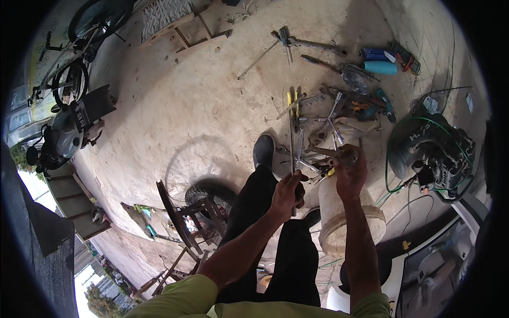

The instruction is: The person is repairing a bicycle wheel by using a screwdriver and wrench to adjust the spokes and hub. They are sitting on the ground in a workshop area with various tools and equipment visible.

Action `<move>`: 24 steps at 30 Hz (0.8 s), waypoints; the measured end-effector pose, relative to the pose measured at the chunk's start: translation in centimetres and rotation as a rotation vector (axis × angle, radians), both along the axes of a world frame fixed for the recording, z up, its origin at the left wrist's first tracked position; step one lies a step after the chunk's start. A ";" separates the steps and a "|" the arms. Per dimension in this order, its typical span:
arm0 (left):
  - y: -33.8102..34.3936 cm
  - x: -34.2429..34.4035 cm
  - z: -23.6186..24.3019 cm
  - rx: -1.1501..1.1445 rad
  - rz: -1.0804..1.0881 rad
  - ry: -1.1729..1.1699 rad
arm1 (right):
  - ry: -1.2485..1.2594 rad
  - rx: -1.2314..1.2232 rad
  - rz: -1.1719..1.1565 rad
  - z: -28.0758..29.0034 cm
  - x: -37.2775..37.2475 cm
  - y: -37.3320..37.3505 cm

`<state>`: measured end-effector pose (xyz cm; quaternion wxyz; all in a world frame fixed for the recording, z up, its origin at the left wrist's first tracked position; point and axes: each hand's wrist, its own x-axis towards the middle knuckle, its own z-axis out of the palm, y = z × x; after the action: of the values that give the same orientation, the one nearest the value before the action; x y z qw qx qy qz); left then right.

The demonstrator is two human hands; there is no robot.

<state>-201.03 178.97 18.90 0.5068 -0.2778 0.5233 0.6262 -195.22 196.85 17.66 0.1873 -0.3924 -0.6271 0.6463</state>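
Observation:
My left hand (286, 196) is closed around a long, thin metal rod (291, 140) that points away from me over the floor. My right hand (350, 169) grips a dull brownish tool (326, 151) with a thick rounded end, just above a dirty white bucket (334, 204); what exactly it is, I cannot make out. Beyond both hands lies a heap of hand tools, with cross wrenches (334, 111), yellow-handled tools (297, 103) and a teal power tool (386, 106). Farther off are a large wrench (318, 45) and a turquoise cylinder (380, 67).
A black air compressor (408, 148) with a green hose stands at the right. A tyre (196, 193) and a metal frame (191, 222) are left of my legs. A bicycle (74, 79), a motorcycle (61, 138) and a wooden woven frame (175, 29) are farther away.

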 end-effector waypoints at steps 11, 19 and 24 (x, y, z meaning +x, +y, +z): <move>-5.1 6.5 -6.6 -0.278 -0.152 0.056 | 0.134 -0.485 -0.071 3.8 14.4 -8.9; -5.0 7.0 -4.6 -0.242 -0.386 -0.026 | -0.179 -0.806 -0.184 -1.2 14.5 -10.0; -3.5 4.7 -1.5 -0.161 -0.711 0.029 | -0.246 -0.874 -0.137 -2.5 10.3 -8.7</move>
<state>-196.35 175.47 17.45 0.6618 -0.1086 0.6420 0.3717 -184.91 188.12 15.18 -0.0295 -0.5488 -0.2859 0.7850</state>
